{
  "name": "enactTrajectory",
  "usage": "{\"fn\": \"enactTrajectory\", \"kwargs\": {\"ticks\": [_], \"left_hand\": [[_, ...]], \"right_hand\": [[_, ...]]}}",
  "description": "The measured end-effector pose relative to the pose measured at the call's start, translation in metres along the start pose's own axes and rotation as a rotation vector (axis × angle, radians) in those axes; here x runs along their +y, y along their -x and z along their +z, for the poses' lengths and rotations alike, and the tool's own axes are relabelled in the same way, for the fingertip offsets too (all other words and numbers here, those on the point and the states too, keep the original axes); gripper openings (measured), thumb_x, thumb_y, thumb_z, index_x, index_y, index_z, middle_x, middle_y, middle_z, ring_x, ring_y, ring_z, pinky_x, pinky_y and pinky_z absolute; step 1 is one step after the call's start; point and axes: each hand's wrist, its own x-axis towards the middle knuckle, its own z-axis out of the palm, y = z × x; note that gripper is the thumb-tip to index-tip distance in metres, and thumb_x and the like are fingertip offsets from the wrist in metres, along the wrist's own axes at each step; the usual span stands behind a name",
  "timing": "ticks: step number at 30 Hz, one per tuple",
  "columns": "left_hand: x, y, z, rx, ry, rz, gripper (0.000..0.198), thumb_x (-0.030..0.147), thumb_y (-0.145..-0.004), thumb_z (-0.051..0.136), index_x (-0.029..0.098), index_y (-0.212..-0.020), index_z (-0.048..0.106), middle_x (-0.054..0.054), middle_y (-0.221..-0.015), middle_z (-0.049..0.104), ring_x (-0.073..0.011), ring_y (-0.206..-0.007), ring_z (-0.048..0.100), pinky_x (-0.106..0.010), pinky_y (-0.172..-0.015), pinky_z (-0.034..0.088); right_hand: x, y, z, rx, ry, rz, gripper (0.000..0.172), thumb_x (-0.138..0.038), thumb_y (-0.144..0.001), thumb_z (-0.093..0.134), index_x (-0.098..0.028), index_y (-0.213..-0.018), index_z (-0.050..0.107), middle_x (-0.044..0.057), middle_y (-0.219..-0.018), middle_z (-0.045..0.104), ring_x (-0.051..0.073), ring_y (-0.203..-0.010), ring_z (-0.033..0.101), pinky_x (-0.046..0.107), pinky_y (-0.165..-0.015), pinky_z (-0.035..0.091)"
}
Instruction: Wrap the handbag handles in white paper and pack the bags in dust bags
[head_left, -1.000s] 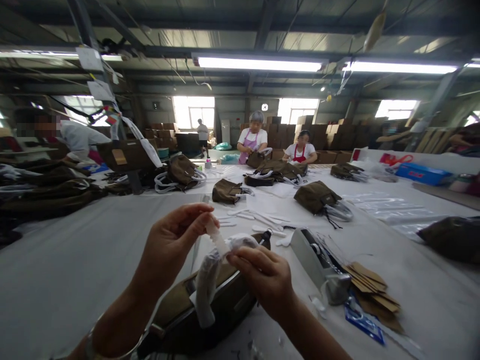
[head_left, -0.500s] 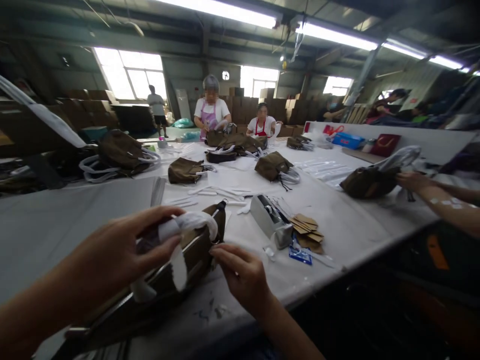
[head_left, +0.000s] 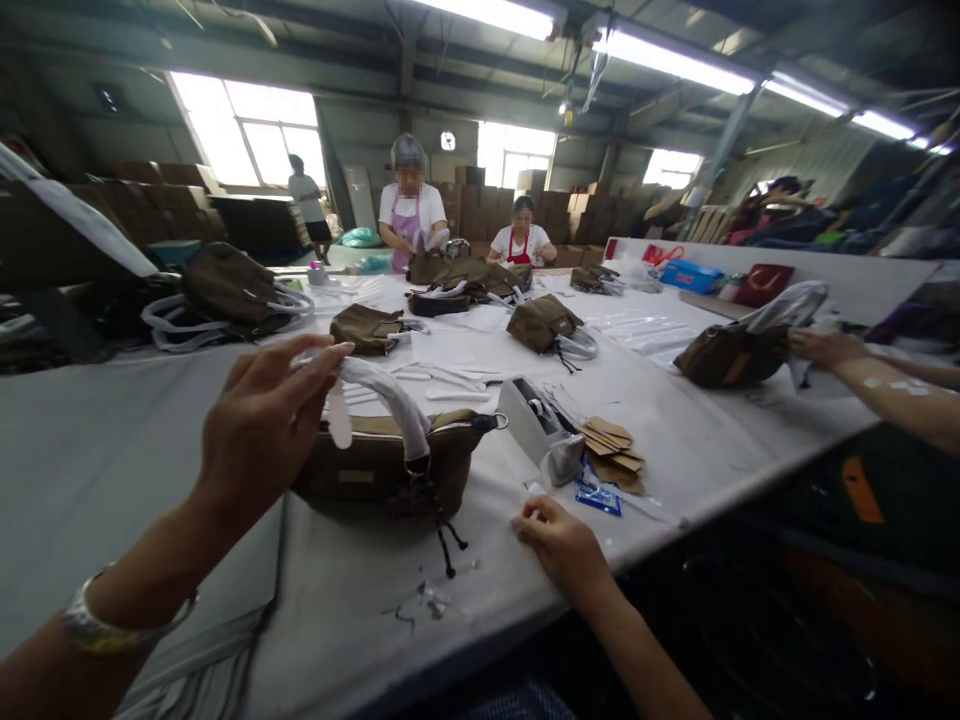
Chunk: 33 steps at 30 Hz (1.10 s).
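Brown handbag [head_left: 390, 470]: stood on the table [head_left: 330, 610], near centre, long axis left to right, ringed end pointing right. Left hand [head_left: 259, 425], nearly closed, pinched its white-wrapped handle [head_left: 386, 385]; right hand [head_left: 561, 545] half-curled, grip undeterminable.

We see a window [head_left: 247, 130] at ten o'clock, a wall clock [head_left: 448, 141] near twelve, and probably cardboard boxes [head_left: 471, 208] below.
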Motion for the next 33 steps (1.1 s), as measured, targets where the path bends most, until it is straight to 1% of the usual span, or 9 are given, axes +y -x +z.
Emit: {"fn": "enactTrajectory", "kwargs": {"ticks": [7, 11, 14, 16, 18, 20, 24, 27, 33], "left_hand": [[0.0, 0.023, 0.007, 0.18, -0.01, 0.115, 0.059, 0.018, -0.094, 0.061, 0.032, -0.148, 0.046, -0.004, -0.153, 0.047, -0.0287, -0.138, 0.046, -0.048, -0.116, 0.039], [0.005, 0.028, 0.012, 0.174, -0.018, 0.082, 0.063, 0.016, -0.092, 0.062, 0.025, -0.152, 0.042, -0.011, -0.161, 0.034, -0.035, -0.151, 0.023, -0.056, -0.123, 0.024], [0.02, 0.045, 0.015, 0.267, 0.063, 0.124, 0.054, 0.013, -0.087, 0.068, 0.028, -0.137, 0.057, -0.01, -0.14, 0.06, -0.0305, -0.132, 0.055, -0.045, -0.114, 0.043], [0.032, 0.061, 0.02, 0.186, 0.188, 0.191, 0.037, 0.015, -0.087, 0.07, 0.026, -0.121, 0.063, -0.006, -0.109, 0.073, -0.0215, -0.097, 0.072, -0.032, -0.091, 0.058], [0.043, 0.079, 0.029, 0.003, 0.295, 0.164, 0.023, 0.026, -0.089, 0.071, 0.022, -0.109, 0.061, -0.004, -0.092, 0.072, -0.0174, -0.077, 0.071, -0.025, -0.072, 0.059], [0.049, 0.094, 0.038, -0.125, 0.314, 0.076, 0.026, 0.034, -0.091, 0.07, 0.02, -0.109, 0.059, -0.007, -0.095, 0.071, -0.0192, -0.083, 0.071, -0.026, -0.073, 0.06], [0.05, 0.113, 0.05, -0.186, 0.209, 0.005, 0.027, 0.024, -0.097, 0.057, 0.021, -0.123, 0.054, -0.013, -0.122, 0.066, -0.0256, -0.111, 0.067, -0.035, -0.092, 0.058], [0.046, 0.111, 0.048, -0.233, 0.252, -0.104, 0.024, 0.019, -0.095, 0.056, 0.021, -0.119, 0.054, -0.009, -0.108, 0.07, -0.0242, -0.097, 0.071, -0.034, -0.081, 0.06], [0.031, 0.076, 0.016, -0.45, 0.506, -0.359, 0.018, 0.025, -0.089, 0.063, 0.023, -0.106, 0.067, -0.004, -0.1, 0.075, -0.0217, -0.091, 0.072, -0.032, -0.082, 0.058]], "right_hand": [[0.002, -0.006, 0.012, 0.023, 0.06, -0.042, 0.024, -0.01, -0.092, 0.051, -0.022, -0.09, 0.071, 0.006, -0.098, 0.072, 0.019, -0.084, 0.07, 0.024, -0.068, 0.055], [-0.003, -0.005, 0.011, 0.065, 0.07, -0.093, 0.024, -0.01, -0.094, 0.05, -0.022, -0.096, 0.071, 0.007, -0.104, 0.075, 0.022, -0.091, 0.072, 0.029, -0.074, 0.058], [-0.03, -0.008, 0.004, 0.238, -0.074, -0.109, 0.019, -0.017, -0.097, 0.055, -0.021, -0.11, 0.069, 0.008, -0.105, 0.075, 0.022, -0.094, 0.073, 0.031, -0.077, 0.06], [-0.057, -0.015, -0.002, 0.334, -0.249, -0.084, 0.022, -0.021, -0.097, 0.06, -0.021, -0.118, 0.066, 0.008, -0.105, 0.073, 0.02, -0.092, 0.072, 0.028, -0.08, 0.06], [-0.086, -0.029, -0.008, 0.395, -0.371, -0.068, 0.029, -0.022, -0.096, 0.062, -0.021, -0.125, 0.062, 0.009, -0.108, 0.072, 0.018, -0.087, 0.071, 0.027, -0.078, 0.06], [-0.109, -0.048, -0.011, 0.431, -0.403, -0.072, 0.037, -0.022, -0.096, 0.061, -0.02, -0.132, 0.057, 0.011, -0.115, 0.07, 0.02, -0.094, 0.07, 0.031, -0.084, 0.059], [-0.129, -0.086, -0.013, 0.355, -0.364, -0.101, 0.045, -0.022, -0.096, 0.057, -0.019, -0.141, 0.052, 0.012, -0.122, 0.07, 0.026, -0.107, 0.066, 0.039, -0.092, 0.056], [-0.13, -0.106, -0.013, 0.283, -0.412, -0.036, 0.054, -0.023, -0.094, 0.058, -0.019, -0.146, 0.046, 0.012, -0.118, 0.071, 0.026, -0.101, 0.069, 0.038, -0.087, 0.057], [-0.114, -0.125, -0.024, 0.146, -0.689, -0.016, 0.023, -0.024, -0.099, 0.05, -0.021, -0.107, 0.072, 0.004, -0.093, 0.073, 0.017, -0.085, 0.069, 0.025, -0.076, 0.052]]}}
